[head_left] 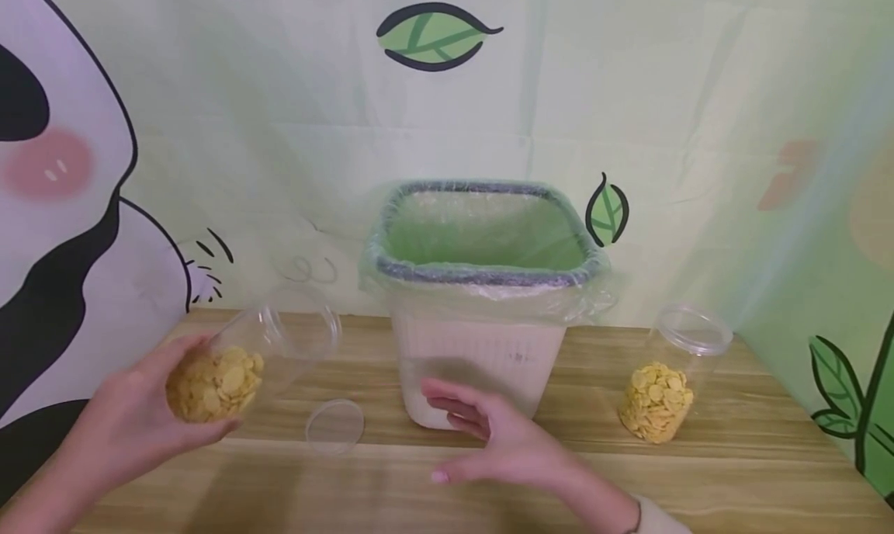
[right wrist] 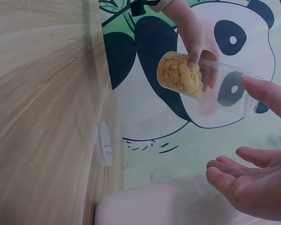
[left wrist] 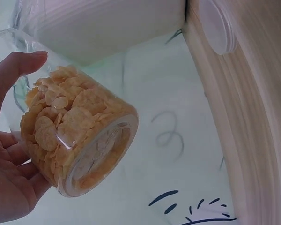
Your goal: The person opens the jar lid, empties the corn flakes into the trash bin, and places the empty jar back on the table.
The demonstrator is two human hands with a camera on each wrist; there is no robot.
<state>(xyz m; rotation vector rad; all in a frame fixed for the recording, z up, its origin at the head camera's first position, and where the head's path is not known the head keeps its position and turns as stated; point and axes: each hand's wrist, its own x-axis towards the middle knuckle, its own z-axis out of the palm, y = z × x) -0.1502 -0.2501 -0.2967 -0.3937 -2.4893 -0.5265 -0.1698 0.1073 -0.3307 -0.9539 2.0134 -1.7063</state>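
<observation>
My left hand (head_left: 150, 410) grips a clear plastic jar (head_left: 279, 340) round its lower part. The jar is tilted, its open mouth toward the bin, with yellow cereal flakes (head_left: 216, 383) settled at its base. In the left wrist view the thumb and fingers wrap the jar's wall beside the flakes (left wrist: 75, 117). My right hand (head_left: 496, 441) hovers in front of the bin with fingers spread and slightly bent, holding nothing. Below the tilted jar, a round clear lid (head_left: 335, 426) lies on the wooden table (head_left: 391, 487).
A white bin (head_left: 482, 348) lined with a clear plastic bag stands at the back middle. To its right a second clear jar (head_left: 673, 379), partly filled with flakes, stands upright with its lid on. Behind is a printed panda and leaf backdrop (head_left: 279, 130).
</observation>
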